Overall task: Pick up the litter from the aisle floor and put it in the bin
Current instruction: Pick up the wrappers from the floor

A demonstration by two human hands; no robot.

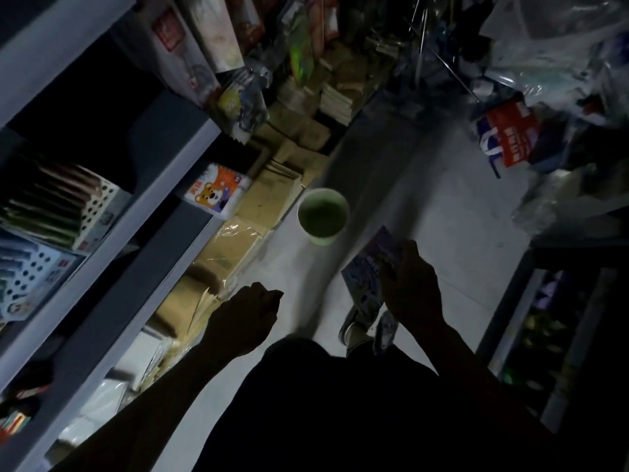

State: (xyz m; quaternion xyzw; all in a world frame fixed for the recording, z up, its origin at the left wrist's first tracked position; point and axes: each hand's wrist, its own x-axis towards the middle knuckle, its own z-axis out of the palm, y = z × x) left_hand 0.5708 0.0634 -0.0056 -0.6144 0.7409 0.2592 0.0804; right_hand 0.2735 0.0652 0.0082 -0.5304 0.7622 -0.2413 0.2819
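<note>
The right hand (410, 287) pinches a bluish packet (369, 267) above the floor (442, 212), at five o'clock from the green bin (323, 216). The left hand (245, 318), at seven o'clock from the bin, is loosely curled, seemingly holding nothing; boxes (238, 240) line the shelf (143, 199) base.

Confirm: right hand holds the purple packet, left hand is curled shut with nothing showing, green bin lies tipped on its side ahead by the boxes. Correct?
Not quite: the bin stands upright, its open mouth facing up, as the head view shows. The rest holds: right hand grips the purple packet, left hand is curled shut with nothing showing, and the bin sits ahead beside the boxes.
</note>
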